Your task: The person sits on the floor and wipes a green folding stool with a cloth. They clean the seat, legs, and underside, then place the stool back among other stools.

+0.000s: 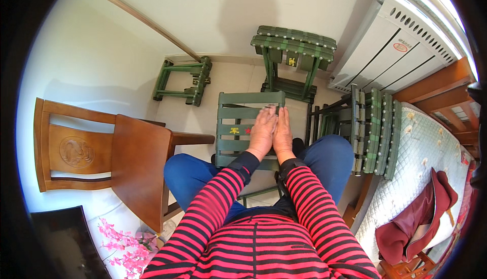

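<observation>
Before me, between my knees, stands a folding stool [232,146] with green webbing straps that bear yellow writing and a red star. Over the right part of its seat is my left hand [263,130], close beside or touching my right hand [282,130]. My right hand lies along the stool's right edge, fingers pointing away from me. Something small and greyish shows at my left fingertips, too unclear to name. Whether either hand grips the stool frame cannot be told.
Folded green stools [293,49] stand by the far wall, another [198,85] at far left, several more [374,130] at right. A wooden chair [140,157] is at left. A white radiator [395,47], a bed [414,138] with a maroon garment [411,225], and pink artificial blossoms [129,244] surround me.
</observation>
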The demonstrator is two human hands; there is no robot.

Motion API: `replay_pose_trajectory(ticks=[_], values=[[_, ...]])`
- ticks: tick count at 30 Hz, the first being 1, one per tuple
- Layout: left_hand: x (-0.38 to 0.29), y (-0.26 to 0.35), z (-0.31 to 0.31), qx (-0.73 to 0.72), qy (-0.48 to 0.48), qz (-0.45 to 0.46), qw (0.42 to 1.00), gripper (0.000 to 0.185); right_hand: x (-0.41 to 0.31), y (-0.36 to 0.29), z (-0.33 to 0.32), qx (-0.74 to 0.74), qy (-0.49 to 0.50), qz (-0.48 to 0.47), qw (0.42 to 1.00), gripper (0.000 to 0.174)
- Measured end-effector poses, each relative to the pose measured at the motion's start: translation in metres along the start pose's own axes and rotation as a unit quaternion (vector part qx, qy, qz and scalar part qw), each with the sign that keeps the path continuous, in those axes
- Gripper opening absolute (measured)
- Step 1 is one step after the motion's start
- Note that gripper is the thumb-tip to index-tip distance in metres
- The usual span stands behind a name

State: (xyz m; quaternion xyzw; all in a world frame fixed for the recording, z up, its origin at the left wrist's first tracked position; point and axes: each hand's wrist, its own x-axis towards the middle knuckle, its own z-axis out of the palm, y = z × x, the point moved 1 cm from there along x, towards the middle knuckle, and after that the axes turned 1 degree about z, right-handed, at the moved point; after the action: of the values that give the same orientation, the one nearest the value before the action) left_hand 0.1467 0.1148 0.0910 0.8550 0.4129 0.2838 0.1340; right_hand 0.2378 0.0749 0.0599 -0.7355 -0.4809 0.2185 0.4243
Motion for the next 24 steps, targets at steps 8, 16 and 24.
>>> replay_pose_trajectory(ticks=[8, 16, 24], values=[[-0.013, -0.085, -0.066, -0.118, 0.006, -0.168, 0.979, 0.043, -0.004, -0.002, -0.003, -0.015, -0.002, 0.002, 1.0, 0.057], [-0.009, -0.036, -0.023, 0.027, -0.012, -0.04, 0.999, 0.051, -0.003, 0.003, 0.002, -0.013, 0.005, 0.005, 1.0, 0.056], [-0.003, -0.022, -0.031, 0.016, -0.075, 0.01, 0.997, 0.034, -0.005, 0.006, 0.003, 0.017, 0.006, 0.021, 1.0, 0.054]])
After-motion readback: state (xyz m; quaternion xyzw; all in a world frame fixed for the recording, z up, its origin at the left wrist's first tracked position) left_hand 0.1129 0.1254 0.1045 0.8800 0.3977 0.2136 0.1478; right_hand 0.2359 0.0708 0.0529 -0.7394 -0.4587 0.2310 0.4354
